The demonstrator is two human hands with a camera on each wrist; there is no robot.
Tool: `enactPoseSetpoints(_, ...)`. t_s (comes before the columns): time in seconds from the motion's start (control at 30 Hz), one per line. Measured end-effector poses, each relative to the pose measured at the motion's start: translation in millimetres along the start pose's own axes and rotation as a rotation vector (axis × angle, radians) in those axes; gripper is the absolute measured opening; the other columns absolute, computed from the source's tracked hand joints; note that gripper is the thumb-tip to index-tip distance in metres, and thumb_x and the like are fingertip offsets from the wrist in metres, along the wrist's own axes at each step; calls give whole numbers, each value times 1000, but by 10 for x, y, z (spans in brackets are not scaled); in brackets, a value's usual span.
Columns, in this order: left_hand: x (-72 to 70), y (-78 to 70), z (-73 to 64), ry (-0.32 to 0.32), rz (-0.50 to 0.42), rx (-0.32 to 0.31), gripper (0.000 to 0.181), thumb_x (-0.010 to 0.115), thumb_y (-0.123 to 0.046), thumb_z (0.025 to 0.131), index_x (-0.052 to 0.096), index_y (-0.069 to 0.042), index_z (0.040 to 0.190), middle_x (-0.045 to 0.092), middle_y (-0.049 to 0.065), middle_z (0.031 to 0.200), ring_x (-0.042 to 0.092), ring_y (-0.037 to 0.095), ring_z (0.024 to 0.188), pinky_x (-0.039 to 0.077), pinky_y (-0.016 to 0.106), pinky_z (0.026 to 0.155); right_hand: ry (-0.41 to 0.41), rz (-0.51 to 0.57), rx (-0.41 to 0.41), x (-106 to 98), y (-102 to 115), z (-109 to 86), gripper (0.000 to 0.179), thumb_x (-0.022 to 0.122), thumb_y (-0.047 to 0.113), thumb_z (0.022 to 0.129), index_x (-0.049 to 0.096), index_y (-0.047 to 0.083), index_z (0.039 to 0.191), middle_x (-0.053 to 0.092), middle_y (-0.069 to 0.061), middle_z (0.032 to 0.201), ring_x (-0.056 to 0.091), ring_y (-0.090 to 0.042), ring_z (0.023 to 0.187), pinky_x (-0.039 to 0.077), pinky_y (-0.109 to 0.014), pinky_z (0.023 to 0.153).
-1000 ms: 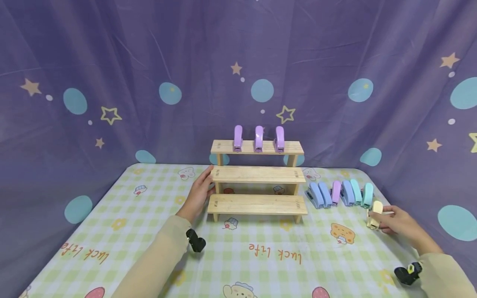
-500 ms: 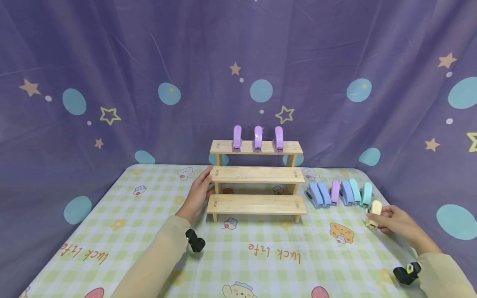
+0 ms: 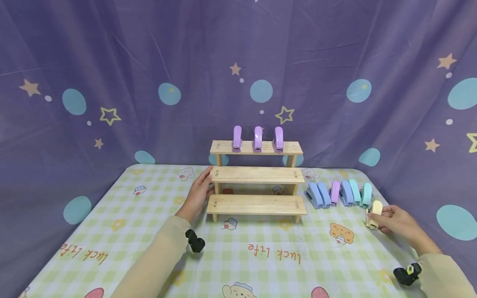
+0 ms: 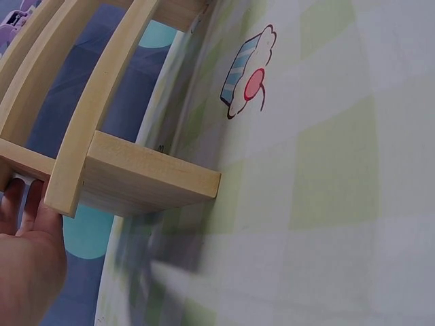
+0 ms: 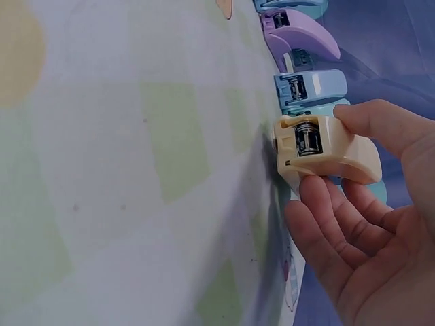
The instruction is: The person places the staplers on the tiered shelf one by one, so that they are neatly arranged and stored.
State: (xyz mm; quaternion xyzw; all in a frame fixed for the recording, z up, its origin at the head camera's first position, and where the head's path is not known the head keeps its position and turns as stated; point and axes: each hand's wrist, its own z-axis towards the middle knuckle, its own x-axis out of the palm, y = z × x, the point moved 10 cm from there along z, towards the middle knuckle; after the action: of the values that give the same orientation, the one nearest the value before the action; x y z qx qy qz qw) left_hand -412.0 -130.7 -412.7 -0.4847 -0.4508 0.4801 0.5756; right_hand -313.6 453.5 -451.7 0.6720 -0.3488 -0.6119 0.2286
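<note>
My left hand holds the left end of a three-tier wooden display rack at its middle shelf. In the left wrist view its fingertips meet the end of a plank, and part of the hand is cut off. At the table's right side my right hand grips a cream mini stapler between thumb and fingers. The right wrist view shows this stapler close to the cloth; whether it touches I cannot tell. Several purple, blue and mint staplers stand in a row just behind it.
Three purple staplers stand spaced along the rack's top shelf. A green-and-white checked cloth with printed pictures covers the table. Behind the table hangs a purple curtain with stars and dots.
Hardly anything differs. The head view has shifted very slightly; both hands, the cream stapler and the rack keep their places.
</note>
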Motion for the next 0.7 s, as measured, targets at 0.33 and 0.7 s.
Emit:
enactPoseSetpoints(0.33, -1, -14, -6, 4, 2, -5, 52, 41, -32, 110, 27, -25, 160, 32, 4, 159, 37, 24, 141, 36, 45, 115, -20, -37, -46, -66, 239, -69, 72, 66, 43, 96, 37, -16, 126, 61, -19, 107, 64, -19, 80, 59, -33, 69)
enactPoseSetpoints(0.7, 5, -2, -4, 20, -15, 9, 53, 41, -33, 110, 26, -25, 160, 36, 6, 157, 39, 27, 139, 35, 46, 115, -40, -106, -103, -53, 558, -122, 76, 63, 52, 96, 37, -9, 133, 52, -28, 125, 67, -17, 85, 52, -37, 58)
